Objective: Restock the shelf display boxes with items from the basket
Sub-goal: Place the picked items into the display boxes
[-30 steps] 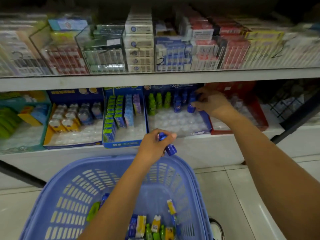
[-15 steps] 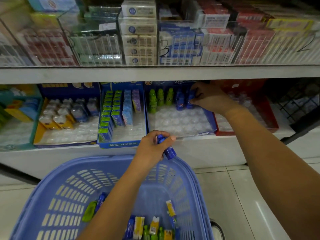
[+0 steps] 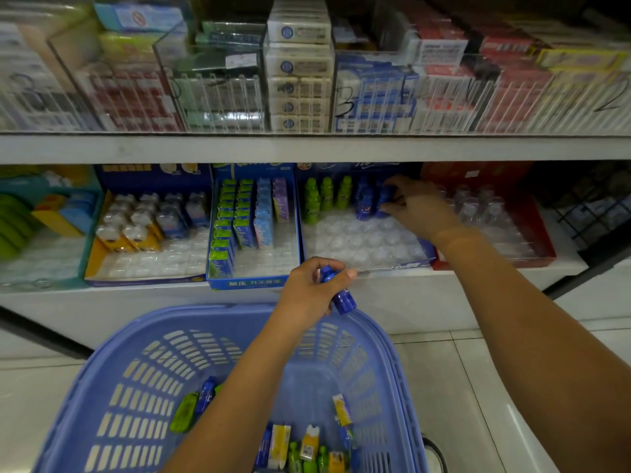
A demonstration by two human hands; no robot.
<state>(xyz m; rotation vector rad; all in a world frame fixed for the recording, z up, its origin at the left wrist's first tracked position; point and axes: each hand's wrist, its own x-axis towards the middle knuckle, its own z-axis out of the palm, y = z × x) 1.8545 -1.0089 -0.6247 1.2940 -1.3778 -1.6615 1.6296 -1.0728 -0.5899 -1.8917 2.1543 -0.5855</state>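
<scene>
A: The left hand [image 3: 307, 288] hovers over the far rim of the basket [image 3: 170, 353] (a lilac-blue slatted one). Its fingers and thumb are curled round a small blue bottle [image 3: 338, 293], which tilts with its cap up and its base down to the right.

B: And the right hand [image 3: 420, 209]?

A: It reaches in under the upper shelf [image 3: 307, 148], to the back row of the blue display box [image 3: 423, 259]. Its fingertips pinch a second blue bottle [image 3: 386, 198] there.

B: Is that one seated in its pocket?

A: I cannot tell, because the fingers cover its base. It stands just beside a third blue bottle [image 3: 362, 203].

B: What else is in that row?

A: Three green bottles [image 3: 326, 198] stand upright to the left. In front of them lie rows of clear moulded pockets [image 3: 358, 240].

B: And the neighbouring boxes?

A: A box of green and blue packs [image 3: 252, 283] sits against the left side. A red box [image 3: 543, 247] on the right holds clear things too blurred to name.

B: What is in the basket?

A: A loose heap of bottles and packs [image 3: 307, 448] lies at the near end, below the left forearm. A green-and-blue pair [image 3: 196, 401] lies apart, toward the left wall
</scene>
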